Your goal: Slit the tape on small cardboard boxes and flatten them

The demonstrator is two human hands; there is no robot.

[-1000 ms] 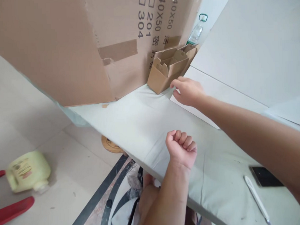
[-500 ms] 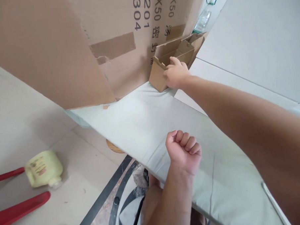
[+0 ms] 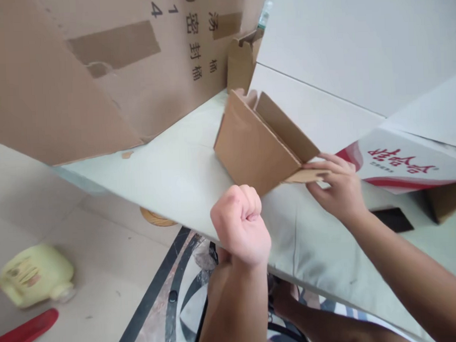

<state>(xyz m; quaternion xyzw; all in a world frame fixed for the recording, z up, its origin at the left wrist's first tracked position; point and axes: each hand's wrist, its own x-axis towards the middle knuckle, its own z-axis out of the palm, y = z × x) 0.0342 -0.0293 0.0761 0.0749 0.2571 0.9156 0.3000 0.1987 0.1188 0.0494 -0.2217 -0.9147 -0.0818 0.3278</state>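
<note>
A small brown cardboard box (image 3: pixel 255 144) with its top open stands tilted on the pale cloth-covered surface. My right hand (image 3: pixel 336 186) grips a flap at the box's right end, thumb below and fingers above. In front of the box, my left hand (image 3: pixel 241 223) is closed in a fist with nothing showing in it. Whether the fist touches the box's lower edge, I cannot tell. The inside of the box is mostly hidden from this angle.
A large printed carton (image 3: pixel 108 105) stands at the back left, with another small cardboard box (image 3: pixel 239 64) beside it. White boxes (image 3: pixel 323 96) line the right. A dark flat object (image 3: pixel 392 219) lies near my right forearm. A yellow bottle (image 3: pixel 36 275) is on the floor.
My right hand has brought a small cardboard box from beside the large carton nearer and to the right. My left fist has turned over and moved slightly left. The view has shifted right.
</note>
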